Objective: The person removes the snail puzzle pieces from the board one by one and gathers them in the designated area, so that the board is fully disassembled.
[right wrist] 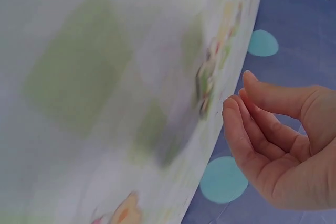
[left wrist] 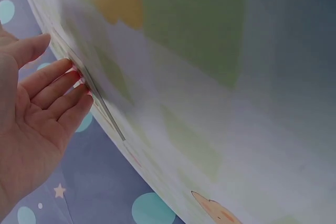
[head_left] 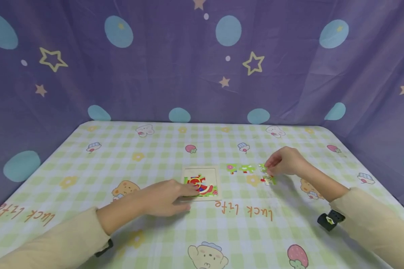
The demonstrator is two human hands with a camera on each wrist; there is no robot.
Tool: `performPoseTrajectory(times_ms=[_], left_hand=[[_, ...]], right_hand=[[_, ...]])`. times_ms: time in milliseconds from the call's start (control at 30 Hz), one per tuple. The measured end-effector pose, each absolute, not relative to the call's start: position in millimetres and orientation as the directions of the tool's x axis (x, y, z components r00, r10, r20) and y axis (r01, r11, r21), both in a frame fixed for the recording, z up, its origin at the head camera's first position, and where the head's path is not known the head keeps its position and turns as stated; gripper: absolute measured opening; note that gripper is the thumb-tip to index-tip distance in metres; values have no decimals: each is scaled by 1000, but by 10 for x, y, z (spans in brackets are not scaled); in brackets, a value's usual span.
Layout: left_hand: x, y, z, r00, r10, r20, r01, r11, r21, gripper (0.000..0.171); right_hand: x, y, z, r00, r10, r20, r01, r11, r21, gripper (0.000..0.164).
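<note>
Left fingers over a framed puzzle, right fingers at the loose pieces

The left hand (head_left: 166, 198) hides the near left corner of the wooden tray (head_left: 219, 186) and part of the picture inside. Its fingers are extended side by side, thumb apart, tips at the fitted pieces. The right hand (head_left: 285, 161) partly covers the two rightmost loose pieces (head_left: 269, 181); its fingers are bent, and the right wrist view shows a gap between thumb and forefinger with nothing pinched there. That view blurs the pieces, and the left one catches the tray nearly edge-on. Both sleeves run out of frame.

The desk (head_left: 161, 149) wears a green-and-white checked cloth printed with bears, strawberries, cupcakes and upside-down "Luck Life" lettering. A purple curtain (head_left: 175, 74) with stars and blue ovals hangs around it.

In the tray, red-and-green pieces (head_left: 207, 189) fill the near part; bare pale base shows beyond. Right of it, outside, lie a pink-flowered piece (head_left: 231, 168) and a green-and-white piece (head_left: 247, 169).
</note>
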State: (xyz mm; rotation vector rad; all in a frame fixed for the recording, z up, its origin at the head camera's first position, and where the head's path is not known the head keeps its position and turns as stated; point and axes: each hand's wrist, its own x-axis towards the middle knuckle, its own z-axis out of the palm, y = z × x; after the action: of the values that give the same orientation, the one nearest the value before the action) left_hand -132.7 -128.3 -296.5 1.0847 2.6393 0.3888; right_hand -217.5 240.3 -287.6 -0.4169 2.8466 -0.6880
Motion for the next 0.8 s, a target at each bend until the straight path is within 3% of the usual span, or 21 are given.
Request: performPoseTrajectory(times_ms=[433,800], left_hand=[[-1318,-1284,-2972,-656,747,-111,690,653,313,42],[-1320,-1296,-2990,-648,755,-106,696,642,321,41]], right_hand=[[-2238,1766,-2865,-904,-416,-100,-277,748,-604,14],[-2244,1142,-2966,-857,-505,-102,-340,704,-624,11]])
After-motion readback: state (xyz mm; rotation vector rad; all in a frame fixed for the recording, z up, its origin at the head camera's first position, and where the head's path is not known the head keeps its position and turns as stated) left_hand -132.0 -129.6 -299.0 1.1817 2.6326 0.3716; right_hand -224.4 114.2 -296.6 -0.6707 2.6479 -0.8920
